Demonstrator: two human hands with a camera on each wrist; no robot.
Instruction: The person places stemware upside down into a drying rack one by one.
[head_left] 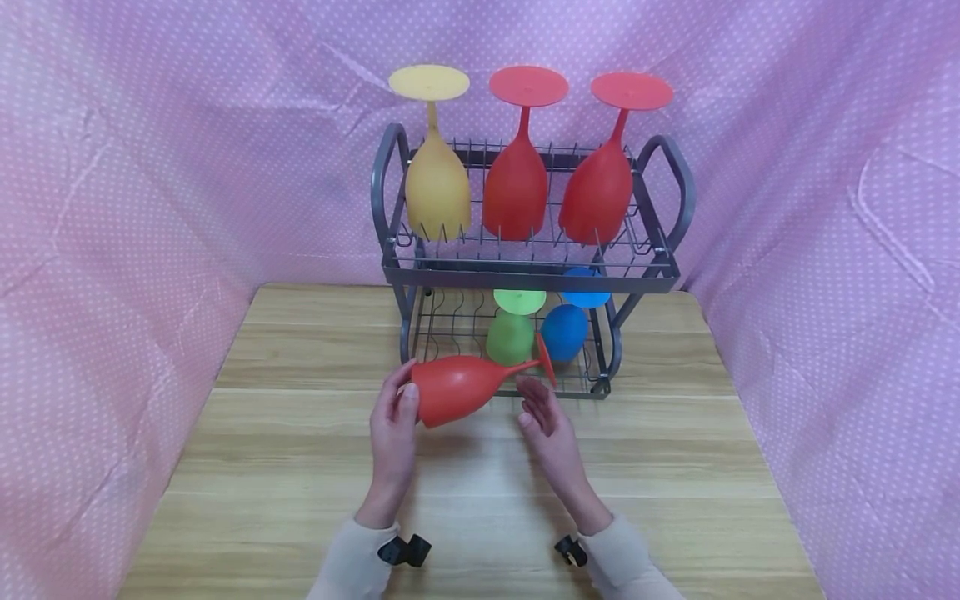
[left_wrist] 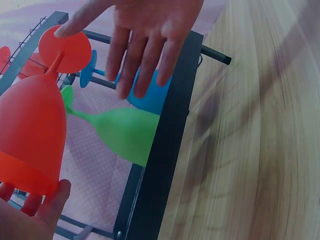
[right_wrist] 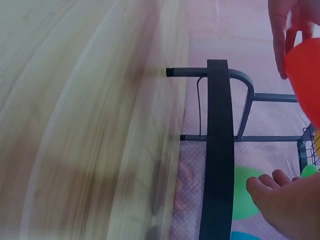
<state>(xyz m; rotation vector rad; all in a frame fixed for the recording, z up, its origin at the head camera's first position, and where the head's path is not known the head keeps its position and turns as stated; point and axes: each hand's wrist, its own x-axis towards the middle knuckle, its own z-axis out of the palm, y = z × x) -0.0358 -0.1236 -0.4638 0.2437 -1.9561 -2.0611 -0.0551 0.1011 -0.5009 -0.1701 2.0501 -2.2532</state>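
Note:
A red plastic goblet [head_left: 453,387] lies sideways in the air before the rack, its bowl to the left and its round foot to the right. My left hand [head_left: 393,433] grips it at the rim, the thumb on the near side. Beside the foot is my right hand [head_left: 553,437], fingers fairly straight and holding nothing. In the left wrist view the right thumb overlaps the foot; whether it touches, I cannot tell. Behind the held goblet, a green goblet [head_left: 512,337] and a blue goblet [head_left: 565,332] stand upside down on the lower tier.
A dark two-tier metal dish rack [head_left: 525,277] stands at the back of the wooden table [head_left: 300,467]. Its upper tier bears a yellow goblet [head_left: 438,187] and two red goblets [head_left: 516,196], all upside down. Pink dotted cloth [head_left: 150,208] hangs around the table.

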